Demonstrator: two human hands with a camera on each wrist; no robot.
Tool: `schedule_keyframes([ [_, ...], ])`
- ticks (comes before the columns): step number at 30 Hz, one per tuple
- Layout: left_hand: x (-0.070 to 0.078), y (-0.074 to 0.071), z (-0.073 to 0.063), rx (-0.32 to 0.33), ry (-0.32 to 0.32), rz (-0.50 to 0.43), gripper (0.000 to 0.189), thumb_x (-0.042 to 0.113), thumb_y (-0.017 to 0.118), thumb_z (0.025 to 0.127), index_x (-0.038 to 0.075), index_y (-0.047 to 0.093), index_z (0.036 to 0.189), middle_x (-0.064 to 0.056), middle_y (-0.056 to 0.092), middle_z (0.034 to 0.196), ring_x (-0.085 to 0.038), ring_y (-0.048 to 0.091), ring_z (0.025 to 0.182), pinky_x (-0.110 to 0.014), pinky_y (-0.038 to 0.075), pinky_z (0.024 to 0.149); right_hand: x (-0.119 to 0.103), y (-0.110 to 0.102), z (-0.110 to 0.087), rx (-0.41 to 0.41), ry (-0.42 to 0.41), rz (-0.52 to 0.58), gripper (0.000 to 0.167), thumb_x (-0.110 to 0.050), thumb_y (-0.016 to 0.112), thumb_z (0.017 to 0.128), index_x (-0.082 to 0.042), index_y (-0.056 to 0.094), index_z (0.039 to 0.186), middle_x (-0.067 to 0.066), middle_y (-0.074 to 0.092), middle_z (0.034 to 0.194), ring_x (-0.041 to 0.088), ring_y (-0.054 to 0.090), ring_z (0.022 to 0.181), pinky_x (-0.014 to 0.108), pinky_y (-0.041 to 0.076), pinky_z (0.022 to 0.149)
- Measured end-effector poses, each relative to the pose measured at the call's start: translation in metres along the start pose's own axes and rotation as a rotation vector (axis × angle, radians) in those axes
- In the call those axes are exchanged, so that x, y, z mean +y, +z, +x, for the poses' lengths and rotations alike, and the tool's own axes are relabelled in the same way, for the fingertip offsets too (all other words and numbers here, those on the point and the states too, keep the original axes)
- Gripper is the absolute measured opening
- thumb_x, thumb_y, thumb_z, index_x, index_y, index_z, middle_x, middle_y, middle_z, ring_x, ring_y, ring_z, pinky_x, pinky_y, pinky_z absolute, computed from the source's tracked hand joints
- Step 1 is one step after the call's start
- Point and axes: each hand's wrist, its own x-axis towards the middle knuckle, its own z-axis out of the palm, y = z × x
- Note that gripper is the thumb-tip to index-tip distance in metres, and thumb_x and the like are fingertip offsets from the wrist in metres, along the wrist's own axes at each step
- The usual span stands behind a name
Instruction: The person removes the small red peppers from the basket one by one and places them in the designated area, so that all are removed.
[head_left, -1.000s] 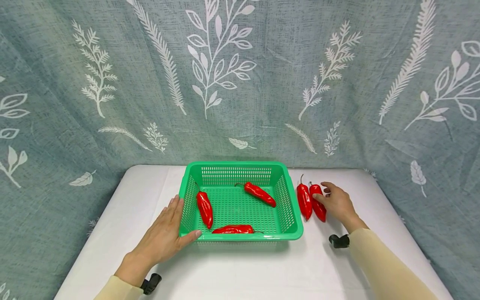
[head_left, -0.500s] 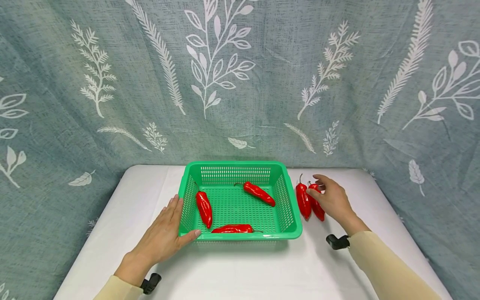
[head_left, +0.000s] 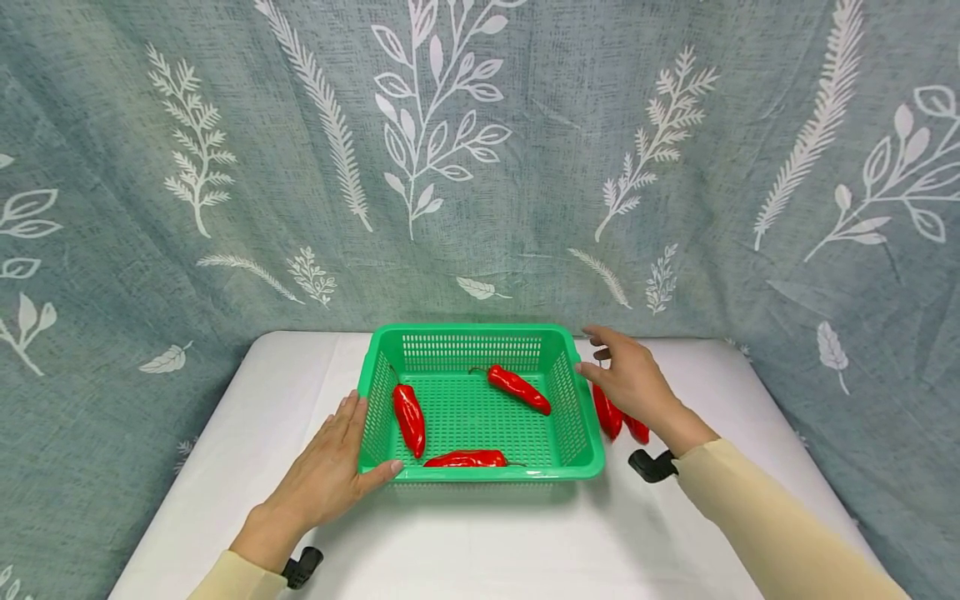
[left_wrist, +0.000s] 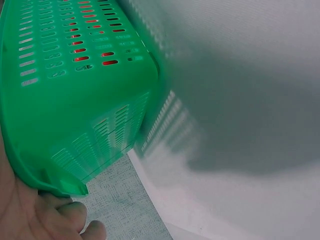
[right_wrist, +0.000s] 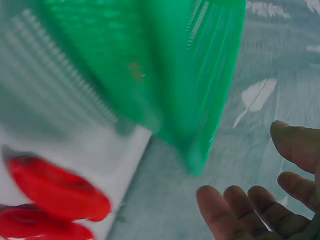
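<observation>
The empty, spread right hand (head_left: pixel 628 375) shifts to the basket (head_left: pixel 480 328) at two o'clock, leaving two chilies (head_left: pixel 608 417) outside. The straight-fingered left hand (head_left: pixel 327 457) seemingly touches eight.

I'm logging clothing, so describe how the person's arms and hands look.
The left sleeve and right sleeve are plain pale cream. The bare left hand has a small black device at its wrist; the bare right hand has a similar black device.

Blue-grey backdrop cloth (head_left: pixel 555 192), wht leaf print, behind wht tbl (head_left: pixel 480 542)
</observation>
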Motion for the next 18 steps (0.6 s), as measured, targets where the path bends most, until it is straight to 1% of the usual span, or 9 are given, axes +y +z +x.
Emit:
schedule_keyframes([
  [5, -0.001, -0.001, -0.001, 0.005, -0.002, 0.001, 0.112, 0.075, 0.056, 0.097, -0.009, 0.021, 0.164, -0.025, 0.018, 0.174, -0.043, 0.019, 0.161, -0.056, 0.024, 0.13, -0.029, 0.005, 0.018, -0.076, -0.05, -0.016, 0.066, -0.022, 0.074, 0.1, -0.006, 0.046, 0.158, 0.024, 0.057, 0.149, 0.042, 0.066, 0.126, 0.057, 0.058, 0.097],
  [8, -0.002, 0.0, -0.002, 0.004, -0.003, -0.005, 0.112, 0.074, 0.056, 0.097, -0.009, 0.021, 0.164, -0.025, 0.018, 0.174, -0.043, 0.02, 0.161, -0.056, 0.024, 0.13, -0.044, 0.013, 0.029, -0.118, -0.068, -0.022, 0.067, -0.023, 0.075, 0.099, -0.009, 0.047, 0.158, 0.022, 0.056, 0.151, 0.04, 0.066, 0.126, 0.057, 0.058, 0.099],
  [10, -0.002, 0.0, -0.002, 0.003, -0.003, -0.007, 0.112, 0.074, 0.056, 0.097, -0.009, 0.021, 0.164, -0.025, 0.017, 0.174, -0.043, 0.02, 0.161, -0.056, 0.024, 0.13, -0.053, 0.019, 0.036, -0.131, -0.088, -0.028, 0.067, -0.022, 0.077, 0.098, -0.01, 0.048, 0.157, 0.021, 0.057, 0.151, 0.04, 0.066, 0.125, 0.056, 0.058, 0.1],
  [15, -0.002, 0.0, -0.001, -0.005, -0.006, -0.01, 0.113, 0.076, 0.054, 0.097, -0.008, 0.02, 0.165, -0.025, 0.016, 0.174, -0.043, 0.019, 0.161, -0.056, 0.024, 0.131, -0.067, 0.04, 0.05, -0.166, -0.133, -0.064, 0.067, -0.02, 0.079, 0.096, -0.01, 0.05, 0.156, 0.02, 0.058, 0.15, 0.039, 0.066, 0.124, 0.054, 0.056, 0.102],
  [18, -0.002, 0.0, 0.0, -0.006, -0.007, -0.009, 0.114, 0.077, 0.053, 0.097, -0.008, 0.02, 0.165, -0.024, 0.016, 0.175, -0.042, 0.019, 0.162, -0.056, 0.024, 0.131, -0.071, 0.053, 0.056, -0.215, -0.125, -0.068, 0.066, -0.018, 0.077, 0.097, -0.01, 0.049, 0.157, 0.02, 0.058, 0.152, 0.038, 0.063, 0.129, 0.053, 0.055, 0.104],
])
